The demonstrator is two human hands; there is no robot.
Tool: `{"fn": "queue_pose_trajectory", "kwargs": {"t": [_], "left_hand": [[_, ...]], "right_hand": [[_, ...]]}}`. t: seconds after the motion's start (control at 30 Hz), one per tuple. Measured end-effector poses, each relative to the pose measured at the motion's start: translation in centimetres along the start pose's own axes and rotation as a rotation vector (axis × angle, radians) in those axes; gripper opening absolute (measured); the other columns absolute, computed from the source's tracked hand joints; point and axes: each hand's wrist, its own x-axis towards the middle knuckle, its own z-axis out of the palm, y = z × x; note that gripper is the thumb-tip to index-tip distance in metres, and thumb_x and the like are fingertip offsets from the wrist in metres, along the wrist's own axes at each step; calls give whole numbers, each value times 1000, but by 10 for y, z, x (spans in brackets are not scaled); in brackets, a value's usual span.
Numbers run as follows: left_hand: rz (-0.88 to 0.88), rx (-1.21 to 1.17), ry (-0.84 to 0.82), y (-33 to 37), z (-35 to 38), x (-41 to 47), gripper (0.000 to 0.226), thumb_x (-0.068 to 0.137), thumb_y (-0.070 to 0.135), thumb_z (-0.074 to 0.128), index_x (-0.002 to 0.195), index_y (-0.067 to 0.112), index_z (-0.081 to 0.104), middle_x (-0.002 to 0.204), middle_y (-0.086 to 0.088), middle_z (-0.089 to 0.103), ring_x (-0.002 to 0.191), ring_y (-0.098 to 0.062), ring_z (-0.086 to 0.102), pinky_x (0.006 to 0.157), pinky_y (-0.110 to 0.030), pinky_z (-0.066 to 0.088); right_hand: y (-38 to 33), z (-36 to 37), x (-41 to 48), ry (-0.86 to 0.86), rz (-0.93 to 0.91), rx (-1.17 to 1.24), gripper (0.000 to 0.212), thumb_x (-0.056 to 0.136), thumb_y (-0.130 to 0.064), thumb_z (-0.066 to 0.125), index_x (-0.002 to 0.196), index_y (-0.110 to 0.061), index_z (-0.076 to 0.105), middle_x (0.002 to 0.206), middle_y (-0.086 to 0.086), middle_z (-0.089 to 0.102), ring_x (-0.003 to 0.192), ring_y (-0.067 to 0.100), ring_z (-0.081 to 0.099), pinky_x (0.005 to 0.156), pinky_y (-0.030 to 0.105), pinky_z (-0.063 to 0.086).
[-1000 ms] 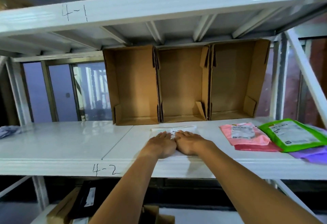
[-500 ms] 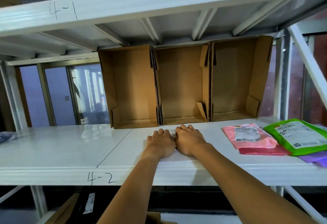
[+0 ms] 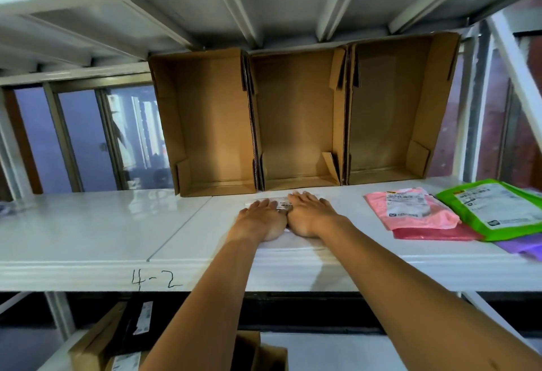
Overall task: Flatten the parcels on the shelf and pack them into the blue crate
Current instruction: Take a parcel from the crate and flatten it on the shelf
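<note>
On the shelf marked 4-2 a flat white parcel lies straight ahead of the person, reaching from just in front of the cardboard boxes to near the shelf's front lip. Its long axis seems to run front to back, though the steep view makes that hard to tell. Both hands lie on top of it, side by side and touching. The left hand and right hand are spread flat, fingers straight and pointing at the boxes, pressing down and gripping nothing. The right reaches slightly farther in. A printed label shows between them. To lift the parcel, the fingers would probably have to curl over an edge; the near edge is closest to both wrists. Behind stand the left box, the middle box and the right box, each on its side with the open face toward the person, and no parcel shows inside any. To the right, well apart from the hands, a pink parcel lies on a red one, next to a green parcel lying on a purple one. The blue crate is out of view.
</note>
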Motion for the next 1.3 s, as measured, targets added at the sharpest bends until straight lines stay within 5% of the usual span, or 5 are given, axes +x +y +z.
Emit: {"fn": "queue_pose_trajectory", "kwargs": {"t": [0.23,0.43,0.83,1.3], "left_hand": [[-12,30,-15,-5,6,12,59,101,39,26,158,22,22,167,2,13,153,-22,14,122,-44,16],[-26,64,-65,-7,9,19,62,103,39,20,161,21,9,169,1,-2,155,-20,0,125,-43,6],[-213,-23,-21,-2,8,13,66,102,54,15,161,26,6,168,3,-2,155,-17,-1,123,-48,-1],[-169,-60,19,-4,8,8,69,98,57,18,160,25,15,168,2,8,154,-20,11,121,-50,10]], "right_hand": [[-1,2,7,-61,29,-25,66,101,-43,29,159,-16,14,167,3,7,153,23,8,123,48,9],[1,3,10,-82,58,-6,67,101,-44,26,160,-17,9,168,1,1,154,22,3,123,47,6],[-3,5,7,-45,242,26,72,101,-52,21,159,-11,6,167,8,-1,154,25,-1,123,47,4],[-3,-3,-49,-113,18,-22,75,97,-55,23,159,-15,11,167,7,2,154,24,1,124,48,8]]}}
